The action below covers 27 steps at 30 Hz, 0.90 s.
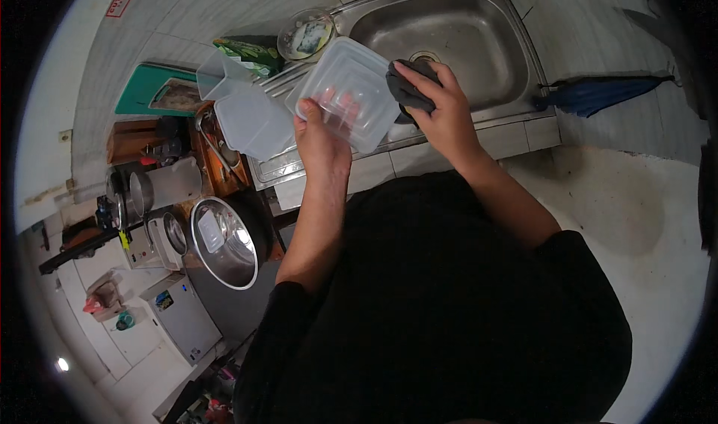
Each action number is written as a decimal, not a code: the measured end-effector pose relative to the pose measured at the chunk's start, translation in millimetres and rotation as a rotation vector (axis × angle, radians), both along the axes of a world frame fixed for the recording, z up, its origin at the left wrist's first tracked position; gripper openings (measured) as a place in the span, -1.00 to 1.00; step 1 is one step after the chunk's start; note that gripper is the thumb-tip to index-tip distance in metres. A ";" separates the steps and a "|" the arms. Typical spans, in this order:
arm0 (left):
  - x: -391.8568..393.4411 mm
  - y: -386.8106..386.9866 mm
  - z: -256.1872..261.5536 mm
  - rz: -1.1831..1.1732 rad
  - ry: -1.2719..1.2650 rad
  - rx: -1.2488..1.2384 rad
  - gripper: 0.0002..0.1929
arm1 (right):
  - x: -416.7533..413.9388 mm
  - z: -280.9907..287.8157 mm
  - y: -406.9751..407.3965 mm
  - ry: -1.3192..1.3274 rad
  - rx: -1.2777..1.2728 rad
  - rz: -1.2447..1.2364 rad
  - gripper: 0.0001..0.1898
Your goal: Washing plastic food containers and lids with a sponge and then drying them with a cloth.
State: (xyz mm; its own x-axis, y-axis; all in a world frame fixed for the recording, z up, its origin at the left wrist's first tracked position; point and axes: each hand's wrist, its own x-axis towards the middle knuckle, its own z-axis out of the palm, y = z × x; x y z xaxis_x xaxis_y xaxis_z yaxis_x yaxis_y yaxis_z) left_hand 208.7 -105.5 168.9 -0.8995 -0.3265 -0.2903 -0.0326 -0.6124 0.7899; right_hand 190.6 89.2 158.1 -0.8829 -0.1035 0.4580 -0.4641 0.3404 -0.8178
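Note:
My left hand holds a clear plastic food container lid by its near left corner, and its fingers show through the plastic from behind. A dark grey cloth is bunched in my right hand, at the lid's right edge. Both hands are raised over the front of a stainless steel sink. Left of the lid, translucent plastic containers rest on the sink's ribbed drainboard.
A round bowl with a sponge and a green packet stand behind the drainboard. Green and grey cutting boards lean on the wall. A large metal basin holding a plastic lid sits at left. A dark blue cloth hangs at right.

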 end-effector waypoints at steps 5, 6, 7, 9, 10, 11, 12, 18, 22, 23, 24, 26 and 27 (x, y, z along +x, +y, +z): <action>6.6 21.1 13.6 0.126 0.033 -0.040 -0.71 | 9.6 10.6 -3.8 0.002 0.284 -0.109 -0.43; 6.5 23.8 21.2 0.190 0.078 -0.069 -0.71 | 13.1 9.3 -6.5 0.007 0.279 -0.111 -0.43; 2.4 22.3 24.2 0.184 0.083 -0.068 -0.71 | 17.9 1.6 -9.1 -0.113 0.341 -0.011 -0.44; -8.4 18.0 28.0 0.182 0.246 -0.094 -0.71 | 31.7 -8.8 -13.8 -0.231 0.405 0.081 -0.46; -10.9 21.1 32.9 0.184 0.255 -0.092 -0.71 | 40.9 -9.6 -18.1 -0.237 0.344 0.232 -0.46; -13.1 25.3 39.6 0.177 0.246 -0.083 -0.70 | 45.0 -12.0 -20.6 -0.241 0.283 0.383 -0.47; -13.1 25.1 44.5 0.175 0.236 -0.077 -0.70 | 44.7 -15.9 -24.7 -0.310 0.205 0.411 -0.48; -10.6 15.4 31.5 0.199 0.194 -0.066 -0.69 | 2.3 -17.1 -8.6 -0.145 -0.202 -0.158 -0.57; -0.5 19.4 27.0 0.190 0.222 -0.159 -0.68 | -5.8 32.7 11.0 0.103 -0.106 -0.136 -0.52; 0.8 25.8 27.6 0.178 0.229 -0.182 -0.68 | -8.8 32.2 10.4 0.101 -0.104 -0.143 -0.52; 1.1 31.8 28.6 0.165 0.238 -0.206 -0.68 | -14.9 31.2 8.7 0.136 0.073 -0.130 -0.49; 3.4 39.0 30.5 0.125 0.230 -0.217 -0.67 | -15.8 21.9 -1.6 0.057 0.261 -0.120 -0.44; 3.3 39.8 31.0 0.098 0.223 -0.229 -0.67 | -13.0 17.1 -6.1 0.059 0.262 -0.119 -0.44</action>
